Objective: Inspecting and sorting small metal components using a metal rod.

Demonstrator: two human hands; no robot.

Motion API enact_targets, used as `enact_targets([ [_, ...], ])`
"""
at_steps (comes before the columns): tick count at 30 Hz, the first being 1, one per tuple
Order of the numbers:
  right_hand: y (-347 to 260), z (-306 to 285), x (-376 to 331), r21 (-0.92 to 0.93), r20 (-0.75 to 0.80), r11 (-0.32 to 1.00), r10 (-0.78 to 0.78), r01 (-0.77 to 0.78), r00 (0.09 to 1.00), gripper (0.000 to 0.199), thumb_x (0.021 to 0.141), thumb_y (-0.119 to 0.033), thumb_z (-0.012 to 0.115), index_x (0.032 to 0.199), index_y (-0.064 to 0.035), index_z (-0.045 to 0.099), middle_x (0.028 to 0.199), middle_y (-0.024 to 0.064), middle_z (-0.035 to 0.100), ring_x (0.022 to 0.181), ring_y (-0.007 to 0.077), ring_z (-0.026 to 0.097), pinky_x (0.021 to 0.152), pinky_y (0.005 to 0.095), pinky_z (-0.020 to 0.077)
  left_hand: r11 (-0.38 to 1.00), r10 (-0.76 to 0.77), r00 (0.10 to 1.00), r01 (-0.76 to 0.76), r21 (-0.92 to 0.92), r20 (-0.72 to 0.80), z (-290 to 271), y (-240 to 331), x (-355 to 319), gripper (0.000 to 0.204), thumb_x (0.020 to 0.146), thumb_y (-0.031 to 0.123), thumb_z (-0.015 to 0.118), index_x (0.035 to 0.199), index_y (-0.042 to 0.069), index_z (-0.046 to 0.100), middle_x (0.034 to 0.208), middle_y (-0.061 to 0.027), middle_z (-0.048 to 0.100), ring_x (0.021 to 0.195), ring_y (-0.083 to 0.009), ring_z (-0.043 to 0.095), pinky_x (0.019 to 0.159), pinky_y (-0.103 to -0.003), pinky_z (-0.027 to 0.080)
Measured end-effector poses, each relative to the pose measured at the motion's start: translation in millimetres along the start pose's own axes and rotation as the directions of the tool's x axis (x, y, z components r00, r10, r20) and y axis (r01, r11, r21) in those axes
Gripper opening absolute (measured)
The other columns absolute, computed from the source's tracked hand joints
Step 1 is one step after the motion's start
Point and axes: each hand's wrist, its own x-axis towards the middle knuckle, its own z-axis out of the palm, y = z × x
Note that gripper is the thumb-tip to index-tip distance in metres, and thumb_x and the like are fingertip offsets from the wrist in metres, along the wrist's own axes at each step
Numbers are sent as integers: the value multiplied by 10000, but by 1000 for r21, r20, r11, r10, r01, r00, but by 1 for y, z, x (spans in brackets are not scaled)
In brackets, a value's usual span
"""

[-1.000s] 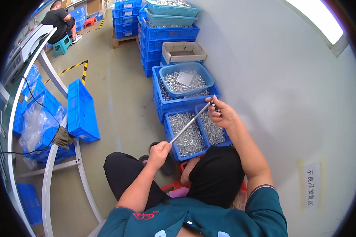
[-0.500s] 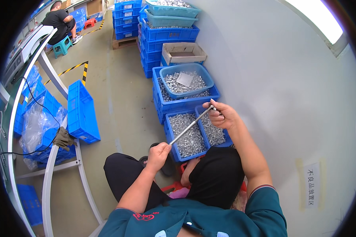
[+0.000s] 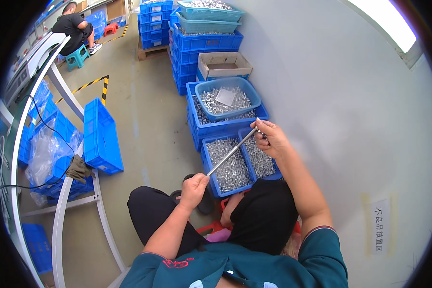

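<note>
Seated person, centre-bottom of frame, both hands on one thin metal rod [image 3: 231, 152]. The rod runs diagonally from lower left to upper right, held in the air over the blue bin of small metal parts [image 3: 228, 165] just in front of the knees. Left hand [image 3: 194, 188] is closed round the rod's lower end. Right hand [image 3: 270, 138] pinches the upper end with fingers drawn together; something small may sit at that tip, too small to tell.

Step in hand, as judged: the rod is being worked at its upper end, perhaps loaded or stripped of small parts. A next move would call for a steady left grip and fine fingertip work on the right, keeping the rod over the bin so that nothing drops to the floor.

Containers, largest first:
- Stack of blue crates [image 3: 204, 41], top centre, upper ones heaped with silvery parts.
- Blue crate [image 3: 225, 126] under a lighter blue tub [image 3: 228, 98] of metal parts, a pale card lying on top.
- Empty blue crate [image 3: 101, 137] tipped against the white frame [image 3: 62, 211], left.
- Open cardboard box [image 3: 223, 65], contents not clear.
- Second narrow blue bin [image 3: 260, 161], right of the first, also holding silvery parts.

Another person sits on a stool, upper left.
</note>
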Motion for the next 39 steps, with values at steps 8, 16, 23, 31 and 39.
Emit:
enact_targets([
  [8, -7, -8, -1, -160, 89, 986, 50, -36, 995, 235, 885, -238, 556, 943, -12, 582, 560, -10, 414, 399, 36, 304, 352, 170, 218, 995, 69, 997, -66, 79, -25, -1, 5, 2, 271, 883, 219, 535, 701, 18, 534, 550, -59, 455, 500, -137, 422, 495, -284, 366],
  [16, -4, -3, -6, -371, 141, 921, 183, -120, 973, 297, 893, -228, 541, 1086, -3, 543, 649, 1, 430, 444, 37, 300, 373, 164, 220, 879, -201, 960, 265, -396, 196, 1, -11, 9, 289, 907, 218, 508, 675, 46, 507, 581, 57, 403, 537, -35, 349, 484, -208, 300],
  [23, 5, -24, 11, -32, 15, 972, 231, -231, 973, 203, 899, -172, 511, 995, 6, 530, 717, 26, 473, 501, 41, 355, 375, 161, 266, 925, -154, 977, 196, -325, 151, 2, -9, 8, 294, 904, 211, 514, 672, 30, 503, 584, 51, 409, 545, -43, 358, 489, -221, 315],
  [31, -2, -32, 10, 324, 262, 931, 79, -165, 962, 147, 911, -144, 482, 976, -18, 525, 715, 30, 490, 483, 43, 362, 362, 155, 272, 979, -93, 989, 112, -171, 116, 1, -8, 5, 266, 883, 210, 541, 718, 1, 533, 570, -10, 427, 551, -77, 395, 506, -263, 357],
  [39, -1, -23, 8, 296, 230, 925, 175, -240, 957, 126, 897, -135, 495, 963, -38, 539, 635, -3, 445, 455, 38, 332, 355, 158, 248, 989, -40, 995, 52, -140, 90, 0, -4, 2, 267, 884, 204, 534, 717, -3, 530, 570, -16, 432, 551, -79, 406, 511, -266, 365],
])
